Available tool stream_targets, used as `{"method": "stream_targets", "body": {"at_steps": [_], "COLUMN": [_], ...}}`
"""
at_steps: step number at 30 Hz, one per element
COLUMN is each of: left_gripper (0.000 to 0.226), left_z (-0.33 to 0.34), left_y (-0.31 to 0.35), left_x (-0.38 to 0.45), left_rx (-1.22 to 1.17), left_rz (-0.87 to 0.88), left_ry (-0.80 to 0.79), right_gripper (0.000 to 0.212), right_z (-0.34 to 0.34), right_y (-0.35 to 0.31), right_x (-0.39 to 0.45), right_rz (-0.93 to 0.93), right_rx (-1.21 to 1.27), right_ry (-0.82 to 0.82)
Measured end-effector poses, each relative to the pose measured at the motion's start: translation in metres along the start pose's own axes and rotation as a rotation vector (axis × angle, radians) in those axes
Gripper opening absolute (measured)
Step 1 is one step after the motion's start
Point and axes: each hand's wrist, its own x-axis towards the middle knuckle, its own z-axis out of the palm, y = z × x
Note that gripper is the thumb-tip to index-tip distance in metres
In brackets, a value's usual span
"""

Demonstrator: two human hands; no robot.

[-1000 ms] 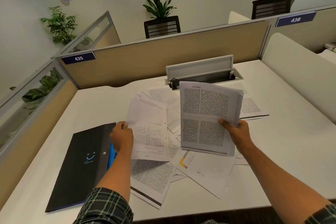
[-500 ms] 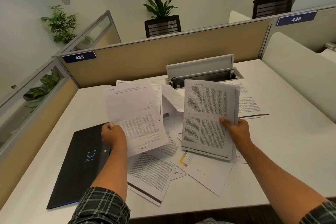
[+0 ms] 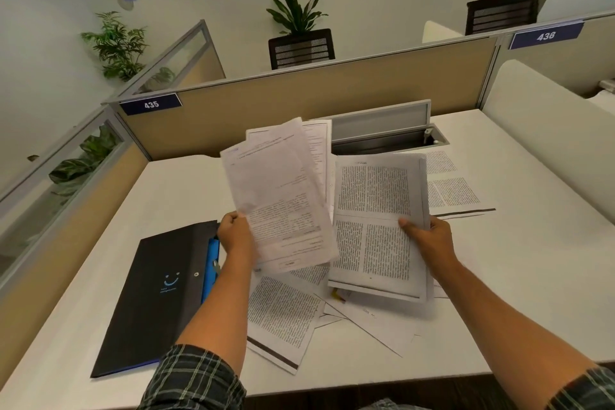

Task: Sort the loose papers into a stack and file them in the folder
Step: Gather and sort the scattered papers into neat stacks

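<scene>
Both hands holding papers above the desk pile

Left hand grips a few fanned sheets by their lower left edge, lifted off the desk and tilted, tops leaning away toward the partition. Right hand clasps a thicker stack of two-column printed pages, thumb on the front face, fingers behind; the stack's bottom edge hangs just over the pile. The fanned sheets overlap the stack's left edge, touching or nearly so, can't tell which. Loose papers lie scattered on the white desk under and between the forearms, overlapping at angles; one more printed sheet lies flat to the right, behind the stack. Black folder with a small blue smile mark lies closed on the desk left of the left forearm, blue inner edge showing at its right side. Plaid sleeves at both wrists' lower ends. Tan partition with tag 435 behind the desk
</scene>
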Motion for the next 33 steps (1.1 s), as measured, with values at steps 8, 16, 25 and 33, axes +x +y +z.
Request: {"method": "stream_targets", "body": {"at_steps": [8,16,25,33], "left_gripper": [0.01,0.022,0.052,0.049], "left_z": [0.035,0.041,0.04,0.045], "left_y": [-0.027,-0.035,-0.031,-0.036], "left_x": [-0.04,-0.058,-0.063,-0.074], "left_rx": [0.176,0.19,0.181,0.023], "left_rz": [-0.048,-0.095,-0.195,-0.293], "left_ry": [-0.403,-0.731,-0.998,-0.89], "right_gripper": [0.019,0.027,0.013,0.006], "right_z": [0.021,0.026,0.024,0.023], "right_y": [-0.012,-0.019,-0.015,-0.018], "right_x": [0.004,0.003,0.001,0.002], "right_rz": [0.05,0.103,0.196,0.135], "right_rx": [0.016,-0.062,-0.054,-0.081], "right_ry": [-0.061,-0.062,-0.177,-0.192]}}
